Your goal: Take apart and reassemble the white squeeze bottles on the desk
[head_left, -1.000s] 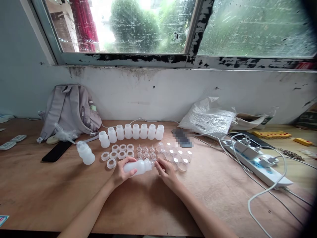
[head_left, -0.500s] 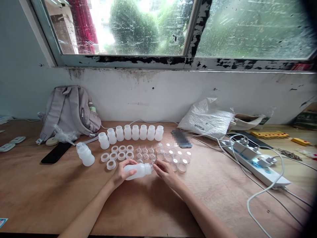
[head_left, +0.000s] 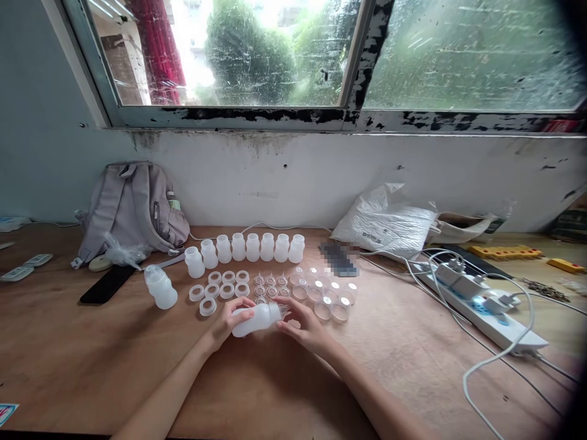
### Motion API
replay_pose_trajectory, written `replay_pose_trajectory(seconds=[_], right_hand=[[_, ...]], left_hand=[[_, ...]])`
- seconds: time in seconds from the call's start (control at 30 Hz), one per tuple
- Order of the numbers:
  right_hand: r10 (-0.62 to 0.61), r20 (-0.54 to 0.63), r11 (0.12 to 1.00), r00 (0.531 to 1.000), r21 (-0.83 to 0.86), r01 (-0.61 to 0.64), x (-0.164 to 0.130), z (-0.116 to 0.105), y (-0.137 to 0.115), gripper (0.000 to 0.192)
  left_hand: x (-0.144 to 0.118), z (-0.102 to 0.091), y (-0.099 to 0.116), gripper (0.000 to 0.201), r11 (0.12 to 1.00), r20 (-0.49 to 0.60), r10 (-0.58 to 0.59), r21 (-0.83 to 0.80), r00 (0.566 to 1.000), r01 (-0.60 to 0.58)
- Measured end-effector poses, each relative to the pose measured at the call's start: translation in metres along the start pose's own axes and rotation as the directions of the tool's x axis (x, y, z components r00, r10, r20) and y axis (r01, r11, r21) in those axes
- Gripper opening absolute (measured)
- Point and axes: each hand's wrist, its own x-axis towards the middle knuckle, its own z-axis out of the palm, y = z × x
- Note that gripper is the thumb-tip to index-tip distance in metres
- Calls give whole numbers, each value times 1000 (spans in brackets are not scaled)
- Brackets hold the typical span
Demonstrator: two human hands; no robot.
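My left hand [head_left: 232, 319] is wrapped round a frosted white baby bottle [head_left: 257, 320], which lies tilted on its side with its mouth to the right. At that mouth, the thumb and fingers of my right hand [head_left: 300, 321] grip a clear bottle nipple [head_left: 283, 310], partly hidden by the fingers. Just beyond my hands are several clear nipples [head_left: 270, 281] in rows, some covered by my fingers. White collar rings [head_left: 226, 290] lie to their left, and clear domed caps [head_left: 323, 310] to their right.
Several open frosted bottles [head_left: 252, 247] stand in a row at the back. One bottle with a clear top [head_left: 160, 288] stands at left, near a black phone [head_left: 106, 285] and a grey backpack [head_left: 132, 211]. A power strip [head_left: 486, 315] with loose cables lies at right.
My right hand has shifted its fingers up and around the bottle's mouth, where the clear nipple now shows. The left hand still holds the bottle. The view has shifted slightly.
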Motion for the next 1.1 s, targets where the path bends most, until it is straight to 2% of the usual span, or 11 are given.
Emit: replay_pose_trajectory(seconds=[0.17, 0.27, 0.4, 0.5, 0.57, 0.63, 0.77, 0.9, 0.97, 1.03, 1.1], right_hand=[[72, -82, 988, 994, -131, -82, -1, 5, 9, 22], [62, -120, 973, 991, -216, -87, -1, 7, 11, 31], [23, -59, 989, 998, -146, -31, -2, 4, 3, 23], [28, -6, 998, 1000, -61, -28, -2, 1, -2, 32], [66, -24, 997, 998, -25, -67, -3, 0, -2, 30], [105, -51, 994, 993, 18, -104, -4, 0, -2, 31], [153, -68, 984, 986, 105, -146, -6, 2, 0, 32], [181, -93, 976, 979, 141, -167, -7, 4, 5, 33], [180, -94, 979, 979, 116, -169, -6, 4, 6, 34], [178, -61, 982, 982, 79, -173, -4, 4, 5, 35], [166, -16, 986, 986, 3, -166, -2, 2, 2, 35]], left_hand=[[-7, 6, 6, 39, 953, 3, 157, 262, 988, -152], [-12, 10, 11, 47, 908, 18, 227, 357, 974, -219], [-7, 9, 5, 48, 945, 10, 167, 284, 986, -163], [-2, 7, -3, 45, 965, 4, 86, 248, 996, -84], [-3, 8, -6, 45, 950, -1, 124, 291, 992, -118], [-6, 10, -6, 45, 896, 10, 249, 377, 968, -235], [-10, 13, -6, 45, 729, 74, 488, 513, 870, -453], [-7, 12, -13, 49, 560, 129, 630, 606, 765, -564], [-6, 11, -16, 50, 493, 156, 667, 641, 729, -588], [-5, 11, -15, 48, 471, 161, 676, 656, 719, -590], [-4, 11, -14, 46, 500, 140, 660, 652, 738, -570]])
